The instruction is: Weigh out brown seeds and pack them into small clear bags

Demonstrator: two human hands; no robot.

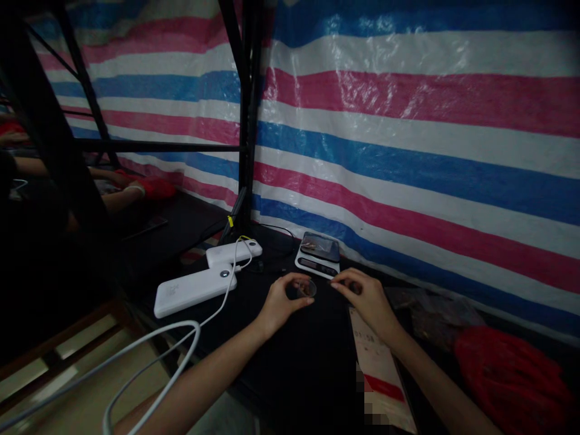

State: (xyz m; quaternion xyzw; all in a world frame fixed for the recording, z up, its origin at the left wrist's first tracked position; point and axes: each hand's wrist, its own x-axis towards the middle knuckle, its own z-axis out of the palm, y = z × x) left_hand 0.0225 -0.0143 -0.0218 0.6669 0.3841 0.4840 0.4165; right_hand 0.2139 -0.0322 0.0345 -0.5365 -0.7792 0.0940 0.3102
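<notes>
My left hand (281,305) grips a small clear round container (307,289) between thumb and fingers. Some brown bits show inside it. To its right, my right hand (365,296) has thumb and forefinger pinched together; whatever is between the tips is too small to make out. Just beyond both hands stands a white digital scale (312,264) with a dark display strip. On its dark pan lies a clear plastic bag (319,246) with a little brownish matter in it. A lit phone (378,368) lies partly under my right forearm.
Two white power banks (190,291) with a looping white cable (197,344) are on the left. A red bag (512,380) and clear plastic bags (441,314) lie on the right. Black frame posts (248,121) and striped sheeting stand behind. Another person's arm (122,196) reaches in at far left.
</notes>
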